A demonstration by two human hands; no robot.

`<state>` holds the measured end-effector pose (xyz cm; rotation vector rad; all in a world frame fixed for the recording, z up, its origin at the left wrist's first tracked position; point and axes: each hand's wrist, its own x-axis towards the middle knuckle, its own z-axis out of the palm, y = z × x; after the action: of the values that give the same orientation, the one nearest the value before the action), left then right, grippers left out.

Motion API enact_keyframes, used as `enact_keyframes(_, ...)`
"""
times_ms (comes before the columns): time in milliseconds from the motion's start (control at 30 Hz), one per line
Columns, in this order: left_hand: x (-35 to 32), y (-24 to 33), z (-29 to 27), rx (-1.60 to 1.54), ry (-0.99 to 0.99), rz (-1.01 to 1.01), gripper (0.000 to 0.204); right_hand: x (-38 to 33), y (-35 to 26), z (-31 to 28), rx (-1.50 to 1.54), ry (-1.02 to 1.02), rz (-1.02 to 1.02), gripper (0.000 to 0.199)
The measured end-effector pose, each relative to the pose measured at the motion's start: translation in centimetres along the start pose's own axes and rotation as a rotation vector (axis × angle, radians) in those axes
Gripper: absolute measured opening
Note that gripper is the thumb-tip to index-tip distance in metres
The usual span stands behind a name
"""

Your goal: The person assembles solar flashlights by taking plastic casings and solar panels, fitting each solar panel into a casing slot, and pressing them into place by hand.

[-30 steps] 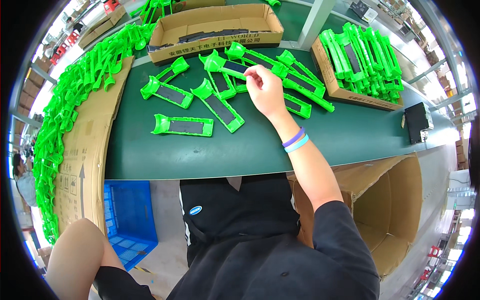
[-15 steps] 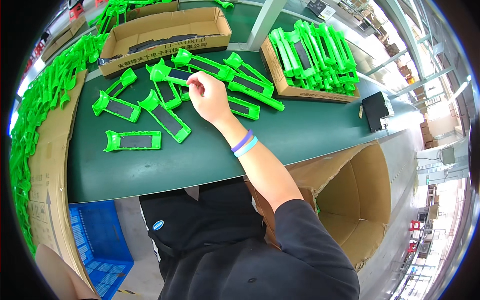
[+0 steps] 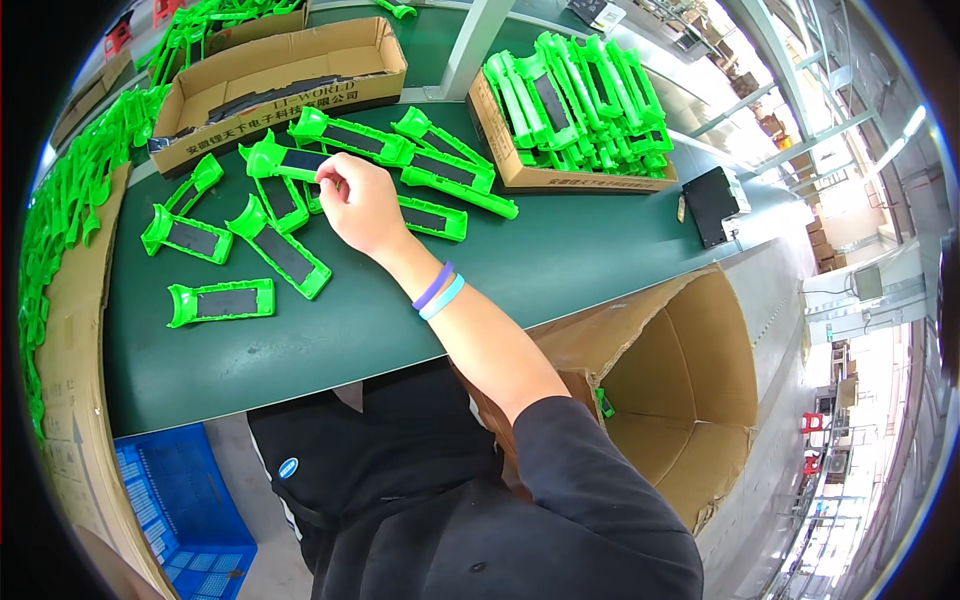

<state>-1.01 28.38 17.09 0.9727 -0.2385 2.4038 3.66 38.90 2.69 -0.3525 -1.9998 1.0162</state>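
My right hand (image 3: 362, 205) reaches over the green table, its thumb and fingers pinched on the near end of a bright green plastic holder (image 3: 264, 158) with a dark flat insert. The holder lies over others of its kind in a loose cluster. Close to the hand are a long holder (image 3: 350, 137) behind it and another holder (image 3: 433, 217) to its right. More lie on the left, among them a tilted holder (image 3: 280, 250) and a separate holder (image 3: 222, 302). Only a blurred bit of my left arm (image 3: 110, 565) shows at the lower left; its hand is out of view.
A long, low cardboard box (image 3: 285, 118) stands at the back. Green holders fill a second box (image 3: 590, 180) at the right, and many more heap up (image 3: 75, 200) along the left. A tall open carton (image 3: 690, 370) stands below the table's right edge; a blue crate (image 3: 190, 500) is lower left.
The whole scene has shifted left in the picture as the view turned. My right hand still pinches the same green holder, which stays in its place among the others.
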Motion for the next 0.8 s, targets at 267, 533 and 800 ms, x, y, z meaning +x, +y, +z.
enact_keyframes(267, 0.7, 1.4, 0.2, 0.037, -0.021, 0.003, 0.046, 0.3, -0.5, 1.3, 0.007, 0.028, -0.033, 0.003)
enact_keyframes(533, 3.1, 19.8, 6.5, 0.678, -0.156, 0.031, 0.046, -0.1, 1.0, -1.5, -0.091, 0.026, 0.004, 0.009)
enact_keyframes(800, 3.4, 20.8, 8.6, 0.734, -0.181, 0.051, 0.047, 0.0, -0.4, 0.5, 0.078, -0.054, 0.089, 0.004)
